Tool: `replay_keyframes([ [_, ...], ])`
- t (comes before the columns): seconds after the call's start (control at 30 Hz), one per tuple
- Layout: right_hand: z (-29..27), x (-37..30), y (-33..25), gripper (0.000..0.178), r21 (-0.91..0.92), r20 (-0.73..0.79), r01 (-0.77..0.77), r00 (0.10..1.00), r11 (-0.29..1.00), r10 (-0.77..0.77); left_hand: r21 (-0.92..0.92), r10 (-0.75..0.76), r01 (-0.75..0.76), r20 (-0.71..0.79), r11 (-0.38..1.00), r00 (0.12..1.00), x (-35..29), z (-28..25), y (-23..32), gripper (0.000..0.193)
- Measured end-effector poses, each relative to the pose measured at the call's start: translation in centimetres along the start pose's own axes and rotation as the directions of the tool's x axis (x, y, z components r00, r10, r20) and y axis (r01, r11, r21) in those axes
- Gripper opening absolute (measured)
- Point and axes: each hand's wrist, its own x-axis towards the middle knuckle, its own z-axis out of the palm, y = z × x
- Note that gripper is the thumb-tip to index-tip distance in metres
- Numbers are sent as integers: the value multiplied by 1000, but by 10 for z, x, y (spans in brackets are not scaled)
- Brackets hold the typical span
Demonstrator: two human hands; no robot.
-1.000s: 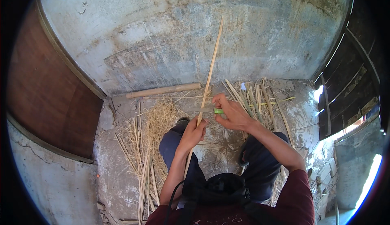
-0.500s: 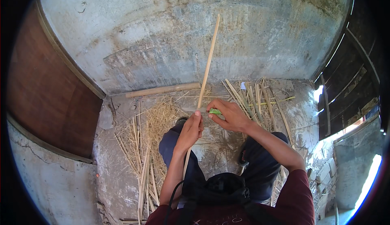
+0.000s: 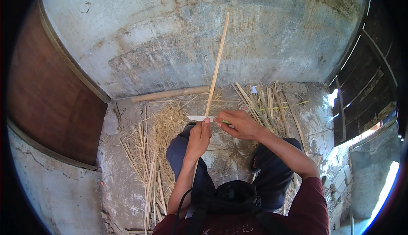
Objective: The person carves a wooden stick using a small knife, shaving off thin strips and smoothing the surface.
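Note:
My left hand [image 3: 199,138] is closed round a long, pale bamboo strip [image 3: 218,63], its thumb pressed on top. The strip stands up and away from me toward the wall, and its lower part runs back along my left forearm. In my right hand [image 3: 238,123] is a knife [image 3: 196,118] with a green handle, fingers wrapped round it. The blade points left and lies across the strip, just beyond my left thumb.
Fine shavings [image 3: 168,126] and thin strips [image 3: 151,188] lie on the floor to the left. More bamboo pieces [image 3: 272,105] are heaped at the right. A bamboo pole [image 3: 170,94] rests along the foot of the wall [image 3: 161,44]. A brown door panel [image 3: 55,95] stands at left.
The knife blade has turned flat and now shows plainly across the strip. My right hand has shifted slightly down and rotated. The left hand has barely moved.

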Motion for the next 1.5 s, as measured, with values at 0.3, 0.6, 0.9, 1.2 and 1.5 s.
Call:
replay_keyframes([
  [0.3,-5,-2,-3,11,-81,-38,32,999,996,-35,187,-5,19,-76,982,997,0,0,7,69],
  [0.6,-5,-2,-6,10,-23,-52,14,999,1000,-15,29,-106,106,-12,994,994,-2,-7,7,68],
  [0.9,1,-4,1,8,60,-57,27,998,998,-23,11,8,-8,16,1000,1000,-5,-2,4,64],
  [1.2,-2,0,-5,7,12,-82,60,995,998,-59,211,102,-74,-123,975,987,-9,4,18,61],
  [1.5,-2,-2,-5,7,-92,-101,78,991,993,-87,271,133,-79,-187,959,973,-10,7,20,62],
])
